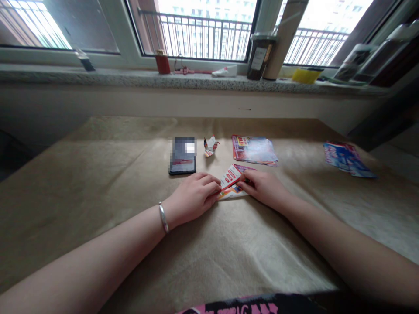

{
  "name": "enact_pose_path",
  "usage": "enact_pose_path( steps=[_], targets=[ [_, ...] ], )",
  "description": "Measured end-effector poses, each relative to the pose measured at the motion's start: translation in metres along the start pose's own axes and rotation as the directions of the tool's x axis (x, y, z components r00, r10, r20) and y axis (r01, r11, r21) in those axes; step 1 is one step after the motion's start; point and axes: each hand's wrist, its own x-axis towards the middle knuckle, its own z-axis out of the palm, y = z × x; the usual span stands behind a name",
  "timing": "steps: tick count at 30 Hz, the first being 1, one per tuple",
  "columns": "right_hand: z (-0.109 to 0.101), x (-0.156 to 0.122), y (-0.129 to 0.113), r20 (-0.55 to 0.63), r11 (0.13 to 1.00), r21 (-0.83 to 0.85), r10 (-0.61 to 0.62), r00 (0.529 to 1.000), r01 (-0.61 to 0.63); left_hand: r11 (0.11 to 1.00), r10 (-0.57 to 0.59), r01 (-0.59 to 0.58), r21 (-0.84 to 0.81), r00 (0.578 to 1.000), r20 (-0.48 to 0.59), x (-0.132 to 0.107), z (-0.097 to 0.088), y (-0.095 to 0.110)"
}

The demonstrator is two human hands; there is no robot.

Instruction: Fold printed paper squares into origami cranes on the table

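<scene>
A small printed paper (231,179), red, white and blue, lies partly folded on the tan table cover (98,174) between my hands. My left hand (193,196) wears a silver bracelet and rests with its fingers curled, pinching the paper's left edge. My right hand (265,188) presses and pinches the paper's right side with closed fingers. Just beyond the hands sits a small folded paper figure (210,146) standing upright.
A dark phone (182,161) lies left of the figure. A stack of printed leaflets (254,150) lies behind my right hand, with more leaflets (347,159) at the far right. The stone windowsill (131,78) holds a red cup (163,63), a dark jar (259,59) and a yellow container (306,75).
</scene>
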Motion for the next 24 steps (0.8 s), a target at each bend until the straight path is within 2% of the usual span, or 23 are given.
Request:
enact_pose_path(
  steps=[5, 12, 17, 24],
  targets=[
    [0.001, 0.0, -0.002, 0.001, 0.992, -0.125, 0.002, 1.0, -0.002, 1.0, -0.01, 0.01, -0.002, 1.0, 0.006, 0.0, 0.0, 0.001],
    [0.001, 0.001, -0.004, -0.024, 0.979, -0.197, 0.056, 0.998, -0.059, 1.0, -0.009, 0.01, -0.024, 1.0, 0.005, 0.0, 0.0, 0.0],
    [-0.001, 0.001, 0.0, -0.054, 0.979, -0.193, 0.057, 0.997, -0.067, 0.996, 0.03, -0.029, -0.08, 1.0, 0.003, -0.001, -0.001, -0.001],
    [-0.003, 0.004, 0.011, -0.141, 0.988, -0.156, -0.011, 0.99, -0.011, 0.995, 0.074, -0.071, -0.067, 0.996, 0.04, -0.002, -0.001, 0.002]
  ],
)
